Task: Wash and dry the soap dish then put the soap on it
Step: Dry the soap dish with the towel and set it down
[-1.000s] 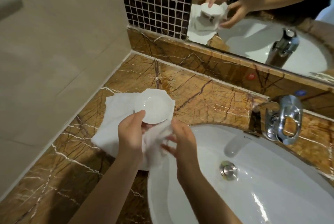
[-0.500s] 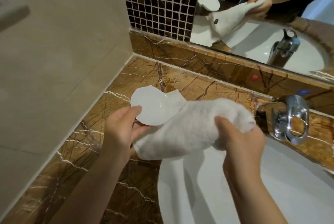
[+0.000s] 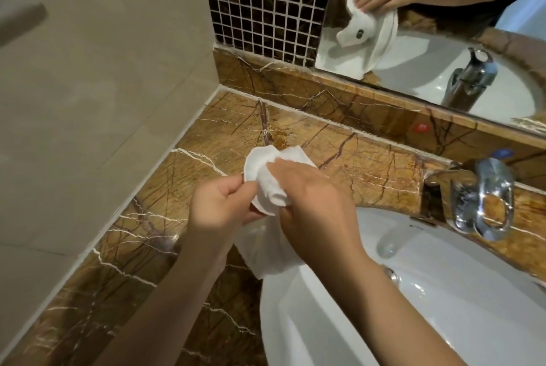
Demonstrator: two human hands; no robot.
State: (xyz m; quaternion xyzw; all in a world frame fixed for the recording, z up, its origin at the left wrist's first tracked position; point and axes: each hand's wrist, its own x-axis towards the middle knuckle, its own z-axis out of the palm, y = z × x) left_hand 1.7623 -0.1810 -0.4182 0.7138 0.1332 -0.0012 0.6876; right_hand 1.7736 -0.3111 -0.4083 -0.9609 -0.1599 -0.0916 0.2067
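My left hand (image 3: pixel 218 203) pinches the soap dish (image 3: pixel 256 169) by its near rim, held above the marble counter (image 3: pixel 369 167) at the basin's (image 3: pixel 443 306) left edge. Right hand (image 3: pixel 307 197) presses the white towel (image 3: pixel 273 191) into the dish face. No soap visible.

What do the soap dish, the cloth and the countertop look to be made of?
Soap dish: likely glazed ceramic, maybe hard plastic; white, smooth, rigid faceted rim.
Cloth: terry-like cotton towel, matte and fuzzy, bunching softly under the right hand.
Countertop: polished brown marble or similar stone, with pale and dark veins and a light sheen.
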